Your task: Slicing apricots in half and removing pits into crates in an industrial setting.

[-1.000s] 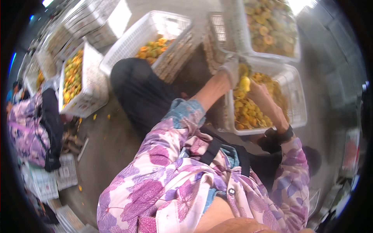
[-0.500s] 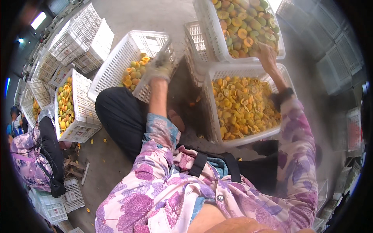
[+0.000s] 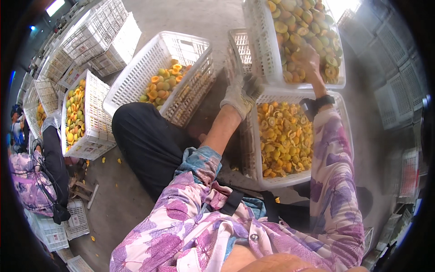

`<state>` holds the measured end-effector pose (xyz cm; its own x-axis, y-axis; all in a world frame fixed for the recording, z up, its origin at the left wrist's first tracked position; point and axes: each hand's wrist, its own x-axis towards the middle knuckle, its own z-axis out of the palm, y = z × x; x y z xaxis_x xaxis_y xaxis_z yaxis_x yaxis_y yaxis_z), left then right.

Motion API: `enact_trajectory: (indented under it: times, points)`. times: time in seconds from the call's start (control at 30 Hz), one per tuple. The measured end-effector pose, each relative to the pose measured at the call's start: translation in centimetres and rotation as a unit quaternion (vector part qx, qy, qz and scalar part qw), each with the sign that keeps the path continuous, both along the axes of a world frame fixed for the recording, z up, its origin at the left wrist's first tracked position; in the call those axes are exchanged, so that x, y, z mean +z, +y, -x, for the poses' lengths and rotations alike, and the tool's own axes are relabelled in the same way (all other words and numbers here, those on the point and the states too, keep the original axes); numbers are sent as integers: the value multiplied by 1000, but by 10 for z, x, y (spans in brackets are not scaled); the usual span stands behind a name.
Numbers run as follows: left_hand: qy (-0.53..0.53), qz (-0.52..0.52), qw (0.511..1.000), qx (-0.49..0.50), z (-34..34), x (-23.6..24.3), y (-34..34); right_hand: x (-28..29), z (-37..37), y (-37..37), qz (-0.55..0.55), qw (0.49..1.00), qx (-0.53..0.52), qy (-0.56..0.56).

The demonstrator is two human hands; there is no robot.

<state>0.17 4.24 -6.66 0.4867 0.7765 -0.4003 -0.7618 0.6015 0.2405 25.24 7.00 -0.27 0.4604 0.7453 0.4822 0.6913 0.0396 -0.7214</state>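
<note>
My left hand (image 3: 241,95), in a pale, soiled glove with darker fingertips, is at the upper left corner of a white crate (image 3: 339,136) heaped with yellow fruit scraps (image 3: 283,140); its fingers are blurred, and I cannot tell what, if anything, they hold. My bare right hand (image 3: 309,61), a black band at its wrist, reaches into an upper white crate (image 3: 340,54) of green and orange fruit halves (image 3: 294,22). Its fingertips are smeared among the fruit, so their grip is unclear. Left of centre, another white crate (image 3: 131,77) holds orange and green fruit halves (image 3: 161,88).
A filled crate (image 3: 97,122) and stacked crates (image 3: 97,36) are on the left, beside a seated co-worker (image 3: 34,177) in floral clothing. Fruit pieces lie on the concrete floor (image 3: 113,186). My bent left knee (image 3: 131,122) is against the middle crate. More crates (image 3: 392,86) line the right.
My right hand has moved up from the scrap crate into the upper crate. My left hand went left to the middle crate, then back right; the yellow piece seen earlier by it is not visible there.
</note>
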Motion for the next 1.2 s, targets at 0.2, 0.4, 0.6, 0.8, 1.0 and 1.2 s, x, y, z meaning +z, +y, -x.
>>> enact_trajectory:
  times: [0.2, 0.4, 0.6, 0.8, 1.0, 1.2]
  points:
    - [54, -283, 953, 97, -10, 22, -29, 24, 80, -70, 75, 833, 225, 500]
    - [-149, -38, 986, 57, 9, 40, -22, 9, 163, -91, -42, 981, 146, 125]
    - [-170, -67, 979, 87, 23, 67, -26, 11, 194, -127, 38, 985, 29, -165]
    - [-28, -145, 984, 96, 19, 71, -38, 14, 207, -136, 63, 977, 12, -203]
    - [68, -197, 973, 104, 9, 58, -35, 0, 203, -134, 27, 982, 39, -183]
    - [187, -299, 918, 180, 10, 54, -37, -7, 197, -130, 14, 987, 104, -124]
